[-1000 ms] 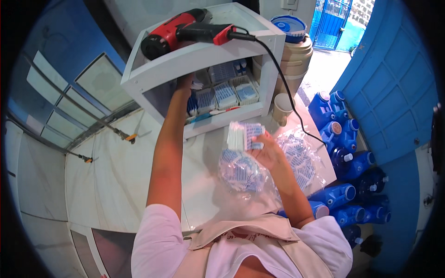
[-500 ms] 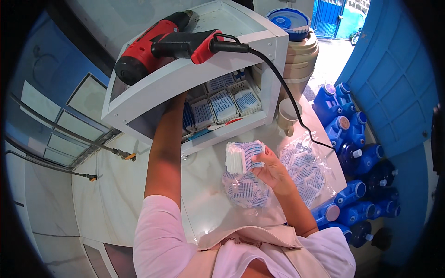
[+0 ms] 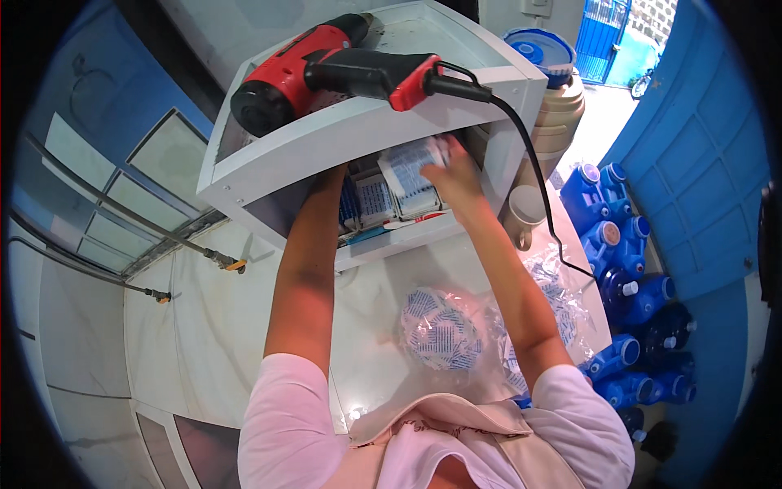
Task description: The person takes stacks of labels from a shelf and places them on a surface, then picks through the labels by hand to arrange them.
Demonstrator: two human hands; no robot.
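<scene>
A red and black power tool (image 3: 281, 94) lies on top of the white shelf unit (image 3: 358, 134), and the left forearm (image 3: 301, 269) reaches into that unit, where the left hand is hidden, so its grip cannot be told. Within the unit's opening, a stack of white-and-blue packets (image 3: 410, 169) is pinched at its right side by the right hand (image 3: 456, 179). In front of the unit lies a clear bag of packets (image 3: 442, 330); to its right stand a mug (image 3: 525, 212) and, beyond, blue jugs (image 3: 619, 289).
</scene>
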